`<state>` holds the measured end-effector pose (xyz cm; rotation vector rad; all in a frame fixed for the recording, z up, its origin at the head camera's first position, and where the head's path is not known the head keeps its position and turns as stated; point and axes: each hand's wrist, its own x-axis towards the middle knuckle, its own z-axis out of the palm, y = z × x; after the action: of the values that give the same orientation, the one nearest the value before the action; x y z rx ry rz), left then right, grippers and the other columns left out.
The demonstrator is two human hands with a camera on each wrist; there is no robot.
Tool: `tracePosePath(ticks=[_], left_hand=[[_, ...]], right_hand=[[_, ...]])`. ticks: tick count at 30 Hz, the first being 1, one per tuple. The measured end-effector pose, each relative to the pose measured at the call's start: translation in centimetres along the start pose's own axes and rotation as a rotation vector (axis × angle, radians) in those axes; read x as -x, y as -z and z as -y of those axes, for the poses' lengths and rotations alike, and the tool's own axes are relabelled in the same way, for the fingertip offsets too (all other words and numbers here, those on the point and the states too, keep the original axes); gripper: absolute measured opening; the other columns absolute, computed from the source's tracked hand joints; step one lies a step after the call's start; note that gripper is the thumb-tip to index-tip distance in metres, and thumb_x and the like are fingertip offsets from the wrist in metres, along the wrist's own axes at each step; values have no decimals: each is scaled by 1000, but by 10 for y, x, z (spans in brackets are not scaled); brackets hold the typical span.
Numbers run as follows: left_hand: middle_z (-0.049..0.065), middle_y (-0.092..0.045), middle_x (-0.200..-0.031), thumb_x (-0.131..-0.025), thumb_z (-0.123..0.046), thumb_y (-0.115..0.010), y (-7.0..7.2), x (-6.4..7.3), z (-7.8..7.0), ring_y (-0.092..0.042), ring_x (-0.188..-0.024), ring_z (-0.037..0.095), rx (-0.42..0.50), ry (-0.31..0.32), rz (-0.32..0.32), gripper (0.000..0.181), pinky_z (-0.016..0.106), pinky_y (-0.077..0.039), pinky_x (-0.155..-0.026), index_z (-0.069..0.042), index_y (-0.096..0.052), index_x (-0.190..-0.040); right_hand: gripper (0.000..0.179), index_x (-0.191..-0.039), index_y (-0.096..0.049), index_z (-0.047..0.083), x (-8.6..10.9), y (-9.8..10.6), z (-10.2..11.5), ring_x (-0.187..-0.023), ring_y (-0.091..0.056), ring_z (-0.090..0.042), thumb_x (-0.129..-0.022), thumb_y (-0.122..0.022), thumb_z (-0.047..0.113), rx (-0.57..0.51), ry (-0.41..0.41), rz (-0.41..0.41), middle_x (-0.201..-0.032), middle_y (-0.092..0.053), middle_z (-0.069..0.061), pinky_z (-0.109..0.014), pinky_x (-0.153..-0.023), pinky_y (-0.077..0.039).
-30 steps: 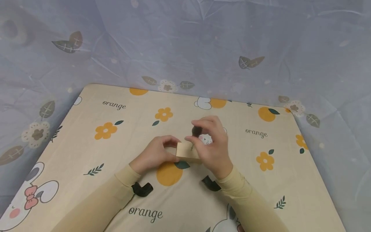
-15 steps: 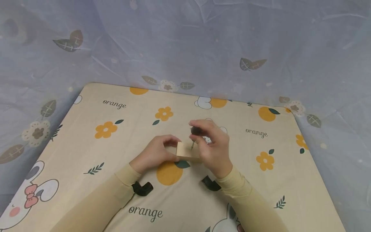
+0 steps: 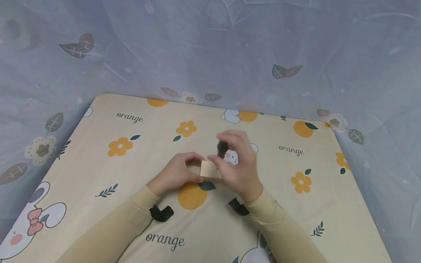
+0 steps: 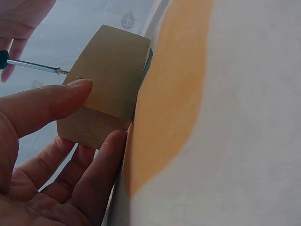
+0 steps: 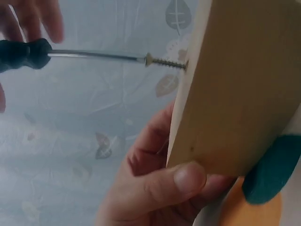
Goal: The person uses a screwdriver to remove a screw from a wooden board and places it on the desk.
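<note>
My left hand (image 3: 179,171) grips one end of a small pale wooden block (image 3: 208,170), thumb on one side and fingers on the other. In the right wrist view a threaded screw (image 5: 167,62) stands partly sunk in the block's face. The steel shaft of a screwdriver (image 5: 94,54) meets the screw's head in line with it. My right hand (image 3: 243,168) has its curled fingers and thumb around the dark screwdriver handle (image 3: 222,147); part of the handle is cut off in both wrist views. A small dark hole (image 5: 192,149) shows on the block's side.
The block rests on a cream tablecloth (image 3: 131,226) printed with oranges, flowers and rabbits. Black curved pieces (image 3: 162,213) show at both wrists. Behind the table hangs a grey-blue patterned curtain (image 3: 184,47).
My right hand has turned about the handle, hiding more of it half a second ago, then swung back to nearly its earlier pose. The left hand and the wooden block have stayed in place.
</note>
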<state>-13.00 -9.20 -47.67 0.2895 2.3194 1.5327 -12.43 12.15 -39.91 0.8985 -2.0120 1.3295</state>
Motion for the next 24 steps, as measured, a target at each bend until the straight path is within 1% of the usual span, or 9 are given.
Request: tracePosePath(ticks=[2, 5, 8, 11, 15, 21, 24], left_hand=[[-5, -80, -118, -81, -16, -92, 0, 0, 0, -70, -118, 19, -4, -3, 1, 47, 51, -50, -114, -21, -75, -124], [-6, -80, -119, -81, -16, -92, 0, 0, 1, -70, -118, 18, -4, 5, 5, 47, 51, -50, -114, -22, -75, -124], [-7, -79, -119, -81, -17, -92, 0, 0, 1, -70, -119, 18, -10, 12, 4, 46, 52, -49, -115, -22, -75, -124], [-7, -79, -118, -81, -17, -93, 0, 0, 1, -70, -118, 18, -9, 17, 3, 46, 51, -50, -114, -22, -75, -123], [-6, -79, -119, -80, -16, -93, 0, 0, 0, -70, -117, 18, -1, 17, 5, 47, 51, -50, -114, -22, -75, -124], [-6, -79, -119, -81, -16, -93, 0, 1, 0, -70, -117, 18, 2, 12, 6, 46, 51, -51, -112, -22, -75, -124], [-7, -79, -119, -81, -17, -92, 0, 1, -1, -70, -116, 17, 0, 11, 5, 46, 50, -52, -112, -22, -75, -124]], right_hand=[[42, -121, -70, -1, 1, -1, 0, -90, -62, -22, -82, -87, -4, 32, 36, -23, -111, -64, -19, -22, -81, -56], [38, -115, -72, -1, 1, -1, 1, -84, -64, -22, -81, -87, -7, 67, 70, -64, -102, -62, -18, -22, -79, -56], [36, -113, -73, 0, 1, -1, 2, -81, -65, -22, -81, -86, -8, 104, 79, -81, -95, -61, -15, -21, -78, -58], [36, -113, -74, 0, 1, -1, 2, -79, -67, -22, -80, -87, -10, 112, 76, -83, -91, -63, -13, -21, -78, -61], [35, -114, -75, -2, 0, 0, 1, -80, -70, -22, -82, -85, -12, 67, 65, -83, -92, -68, -14, -24, -79, -64], [39, -119, -74, -4, -2, 1, 2, -87, -75, -23, -82, -80, -18, -38, 29, -30, -101, -76, -18, -29, -84, -65], [39, -122, -73, -4, -2, 1, 4, -93, -77, -25, -86, -76, -19, -60, -4, -8, -106, -77, -18, -29, -86, -65]])
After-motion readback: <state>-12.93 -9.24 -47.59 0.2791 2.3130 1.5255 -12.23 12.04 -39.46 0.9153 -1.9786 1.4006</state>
